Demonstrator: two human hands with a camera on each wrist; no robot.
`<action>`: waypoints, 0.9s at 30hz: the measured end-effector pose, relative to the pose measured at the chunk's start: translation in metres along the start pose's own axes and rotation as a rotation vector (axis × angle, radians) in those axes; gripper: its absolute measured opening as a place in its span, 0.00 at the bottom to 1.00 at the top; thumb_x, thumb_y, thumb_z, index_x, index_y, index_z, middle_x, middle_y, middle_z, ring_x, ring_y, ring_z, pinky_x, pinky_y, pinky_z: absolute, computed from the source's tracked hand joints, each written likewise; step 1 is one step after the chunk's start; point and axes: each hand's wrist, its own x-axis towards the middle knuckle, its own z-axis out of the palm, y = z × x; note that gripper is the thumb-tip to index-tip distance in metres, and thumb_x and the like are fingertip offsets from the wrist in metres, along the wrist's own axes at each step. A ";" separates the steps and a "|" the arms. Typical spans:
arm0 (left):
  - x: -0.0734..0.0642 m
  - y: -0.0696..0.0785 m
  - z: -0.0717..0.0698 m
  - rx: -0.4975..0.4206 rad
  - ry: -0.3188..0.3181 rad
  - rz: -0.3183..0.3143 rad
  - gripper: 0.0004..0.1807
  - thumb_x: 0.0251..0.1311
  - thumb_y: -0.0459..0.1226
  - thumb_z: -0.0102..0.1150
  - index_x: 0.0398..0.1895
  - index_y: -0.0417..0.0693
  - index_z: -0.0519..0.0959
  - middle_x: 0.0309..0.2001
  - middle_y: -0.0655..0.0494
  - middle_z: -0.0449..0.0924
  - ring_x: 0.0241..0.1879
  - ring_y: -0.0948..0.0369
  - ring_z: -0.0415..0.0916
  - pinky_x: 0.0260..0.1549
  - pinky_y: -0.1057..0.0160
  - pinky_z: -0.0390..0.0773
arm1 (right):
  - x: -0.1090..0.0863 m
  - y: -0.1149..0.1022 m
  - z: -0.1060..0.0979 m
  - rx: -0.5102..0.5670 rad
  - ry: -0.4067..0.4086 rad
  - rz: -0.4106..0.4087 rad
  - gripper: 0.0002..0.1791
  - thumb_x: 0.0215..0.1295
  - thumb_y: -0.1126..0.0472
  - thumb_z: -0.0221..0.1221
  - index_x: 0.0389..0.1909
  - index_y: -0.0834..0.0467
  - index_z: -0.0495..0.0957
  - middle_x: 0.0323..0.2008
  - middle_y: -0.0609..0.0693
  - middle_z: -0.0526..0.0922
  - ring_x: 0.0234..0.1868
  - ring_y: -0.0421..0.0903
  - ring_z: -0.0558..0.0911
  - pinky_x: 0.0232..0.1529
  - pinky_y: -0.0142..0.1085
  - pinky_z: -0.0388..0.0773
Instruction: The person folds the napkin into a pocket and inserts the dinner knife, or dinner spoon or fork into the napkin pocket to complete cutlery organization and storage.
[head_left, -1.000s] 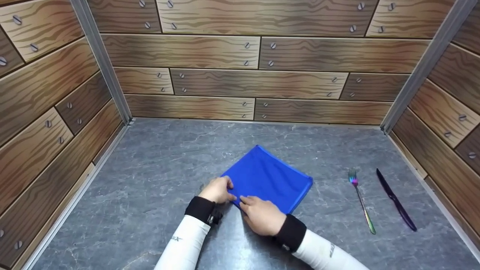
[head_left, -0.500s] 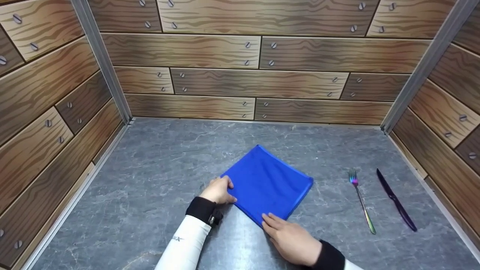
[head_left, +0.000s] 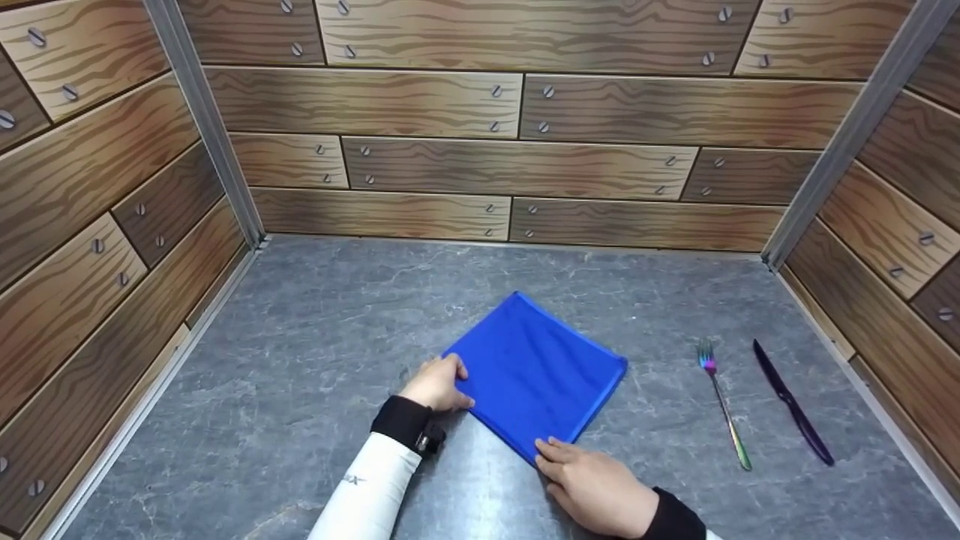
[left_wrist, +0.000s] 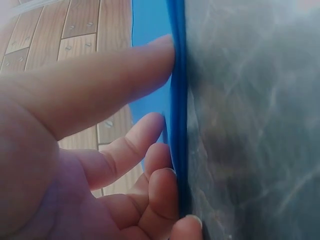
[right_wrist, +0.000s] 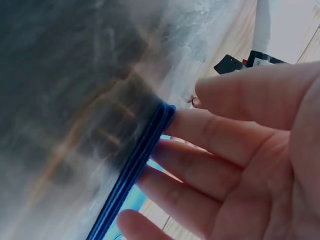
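Observation:
A blue cloth (head_left: 536,367), folded into a square of several layers, lies flat with one corner toward the person. My left hand (head_left: 439,384) rests at its left corner. In the left wrist view the thumb (left_wrist: 150,65) and fingertips touch the cloth's layered edge (left_wrist: 178,100), without curling round it. At the near corner, my right hand (head_left: 596,484) lies with straight fingers on the cloth. The right wrist view shows those fingers (right_wrist: 200,165) extended against the stacked folds (right_wrist: 132,165), the thumb held apart from them.
A rainbow-coloured fork (head_left: 721,405) and a dark knife (head_left: 791,401) lie to the right of the cloth on the grey marbled table (head_left: 300,337). Wood-patterned walls (head_left: 517,165) with metal corner strips enclose the back and sides.
My right hand has slid along the cloth's near-left edge, from beside the left hand to the near corner. The left hand has stayed at the left corner.

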 end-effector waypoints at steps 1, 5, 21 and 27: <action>-0.001 0.001 0.000 -0.001 -0.002 -0.002 0.23 0.58 0.41 0.91 0.45 0.52 0.82 0.53 0.42 0.88 0.60 0.41 0.85 0.63 0.41 0.85 | 0.000 0.000 0.000 0.005 0.000 0.003 0.24 0.87 0.57 0.67 0.74 0.65 0.86 0.77 0.66 0.86 0.78 0.65 0.86 0.74 0.56 0.89; -0.004 0.005 -0.001 0.000 0.004 0.007 0.23 0.58 0.40 0.90 0.45 0.51 0.81 0.53 0.39 0.88 0.61 0.38 0.85 0.64 0.39 0.85 | 0.000 0.003 -0.001 0.038 0.021 0.002 0.22 0.87 0.58 0.68 0.72 0.66 0.87 0.75 0.66 0.87 0.77 0.66 0.87 0.73 0.57 0.88; -0.003 0.004 -0.002 0.002 -0.007 -0.002 0.23 0.58 0.40 0.90 0.44 0.53 0.79 0.53 0.40 0.88 0.63 0.37 0.84 0.67 0.38 0.84 | 0.073 0.236 0.007 0.423 0.620 0.609 0.23 0.74 0.53 0.75 0.58 0.67 0.90 0.54 0.68 0.94 0.54 0.64 0.93 0.60 0.56 0.90; -0.005 0.004 0.000 0.011 0.003 0.016 0.23 0.57 0.40 0.90 0.45 0.53 0.80 0.52 0.41 0.87 0.59 0.38 0.84 0.64 0.39 0.85 | 0.065 0.282 0.019 0.429 0.360 0.770 0.27 0.68 0.45 0.80 0.49 0.67 0.93 0.52 0.69 0.95 0.53 0.70 0.92 0.59 0.62 0.89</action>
